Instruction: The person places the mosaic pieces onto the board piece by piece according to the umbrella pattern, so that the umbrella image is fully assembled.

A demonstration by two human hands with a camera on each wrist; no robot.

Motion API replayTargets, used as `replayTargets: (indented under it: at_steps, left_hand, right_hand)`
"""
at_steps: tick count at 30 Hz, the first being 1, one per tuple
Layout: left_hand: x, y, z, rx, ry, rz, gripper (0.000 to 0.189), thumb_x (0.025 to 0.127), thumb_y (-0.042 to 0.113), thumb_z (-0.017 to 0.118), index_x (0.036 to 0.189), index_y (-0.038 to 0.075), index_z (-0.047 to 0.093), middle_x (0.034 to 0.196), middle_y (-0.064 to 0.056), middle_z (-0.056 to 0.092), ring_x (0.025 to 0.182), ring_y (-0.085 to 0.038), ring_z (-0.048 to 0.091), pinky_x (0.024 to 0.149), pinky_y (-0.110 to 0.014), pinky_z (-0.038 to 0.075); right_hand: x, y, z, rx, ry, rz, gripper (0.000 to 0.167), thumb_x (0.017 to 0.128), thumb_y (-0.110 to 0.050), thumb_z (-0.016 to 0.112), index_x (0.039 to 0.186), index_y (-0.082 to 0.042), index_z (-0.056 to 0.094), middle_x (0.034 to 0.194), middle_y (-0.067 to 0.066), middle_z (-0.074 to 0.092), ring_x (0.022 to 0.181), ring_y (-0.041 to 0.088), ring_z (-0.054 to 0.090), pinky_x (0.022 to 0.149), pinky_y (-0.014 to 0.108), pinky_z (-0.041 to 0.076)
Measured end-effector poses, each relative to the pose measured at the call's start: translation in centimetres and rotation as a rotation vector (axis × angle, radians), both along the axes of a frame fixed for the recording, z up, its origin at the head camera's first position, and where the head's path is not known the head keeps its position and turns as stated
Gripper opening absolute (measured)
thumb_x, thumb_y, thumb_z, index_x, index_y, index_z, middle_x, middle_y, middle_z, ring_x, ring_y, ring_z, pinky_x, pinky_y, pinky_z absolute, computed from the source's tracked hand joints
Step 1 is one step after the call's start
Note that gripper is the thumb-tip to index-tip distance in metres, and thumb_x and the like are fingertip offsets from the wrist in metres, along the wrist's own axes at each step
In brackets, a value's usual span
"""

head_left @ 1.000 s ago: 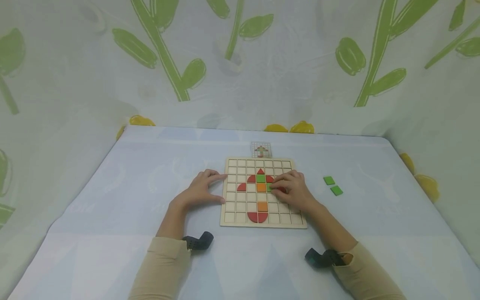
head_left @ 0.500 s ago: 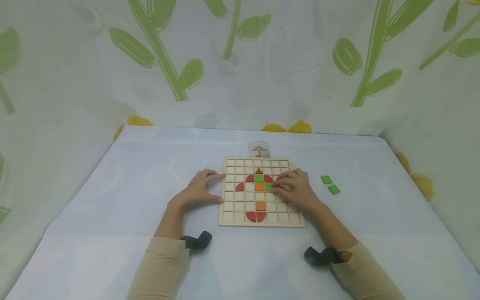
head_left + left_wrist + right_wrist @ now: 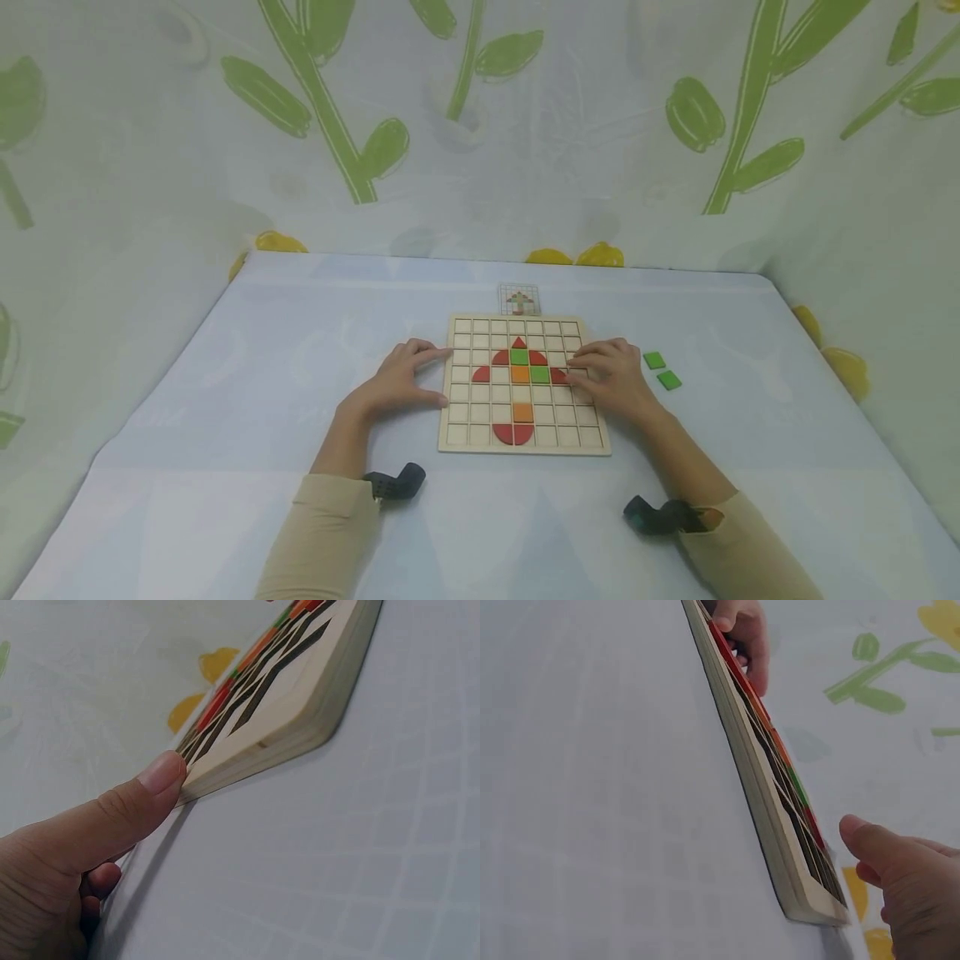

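Note:
A wooden grid board (image 3: pixel 480 412) lies flat on the table, with red, green and orange pieces in some of its cells. My left hand (image 3: pixel 396 379) touches the board's left edge with thumb and fingertips, the fingers fairly straight. In the left wrist view the thumb (image 3: pixel 142 799) rests against the rim. At the board's right side is my right hand (image 3: pixel 613 377), near a red rounded piece (image 3: pixel 558 376). Nothing shows between its thumb (image 3: pixel 866 836) and fingers in the right wrist view. A green square tile (image 3: pixel 539 375) sits in a cell left of that piece.
Two loose green square tiles (image 3: pixel 655 360) lie on the table just right of my right hand. Behind the board is a small pattern card (image 3: pixel 519 298) showing a similar coloured figure. A pale cloth (image 3: pixel 247 400) covers the table.
My right hand has drawn off to the right from the green tile, which now shows fully in its cell. The left hand has stayed at the board's edge.

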State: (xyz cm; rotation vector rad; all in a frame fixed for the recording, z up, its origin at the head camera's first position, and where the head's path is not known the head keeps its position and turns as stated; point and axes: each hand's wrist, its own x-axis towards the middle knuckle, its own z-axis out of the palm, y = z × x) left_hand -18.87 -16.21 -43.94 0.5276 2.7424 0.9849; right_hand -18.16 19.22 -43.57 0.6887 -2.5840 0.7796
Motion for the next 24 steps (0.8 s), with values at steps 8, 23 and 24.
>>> replayTargets:
  at_steps: [8, 23, 24]
  left_hand:
    - [0.1, -0.3, 0.0, -0.004, 0.009, -0.014, 0.081, 0.069, 0.043, 0.08, 0.141, 0.023, 0.047, 0.134, -0.007, 0.041, 0.123, -0.026, 0.035, 0.103, -0.049, 0.031]
    - [0.2, 0.0, 0.2, -0.015, 0.006, -0.012, 0.082, 0.069, 0.043, 0.081, 0.141, 0.021, 0.046, 0.133, -0.009, 0.042, 0.121, -0.027, 0.036, 0.102, -0.048, 0.033]
    - [0.2, -0.1, 0.2, -0.016, 0.008, -0.014, 0.083, 0.069, 0.043, 0.08, 0.141, 0.021, 0.046, 0.133, -0.009, 0.042, 0.121, -0.027, 0.036, 0.102, -0.049, 0.033]
  right_hand:
    - [0.1, 1.4, -0.5, -0.034, 0.057, -0.024, 0.022, 0.07, -0.014, 0.082, 0.089, -0.006, 0.074, 0.097, 0.012, 0.067, 0.096, 0.028, 0.048, 0.082, 0.044, 0.028]
    - [0.8, 4.5, -0.8, -0.04, 0.138, -0.069, 0.023, 0.065, -0.008, 0.083, 0.086, -0.003, 0.073, 0.094, 0.014, 0.067, 0.093, 0.03, 0.047, 0.079, 0.049, 0.025]
    - [0.8, 4.7, -0.9, -0.041, 0.142, -0.073, 0.024, 0.065, -0.007, 0.084, 0.086, -0.003, 0.073, 0.093, 0.014, 0.066, 0.093, 0.03, 0.047, 0.079, 0.049, 0.024]
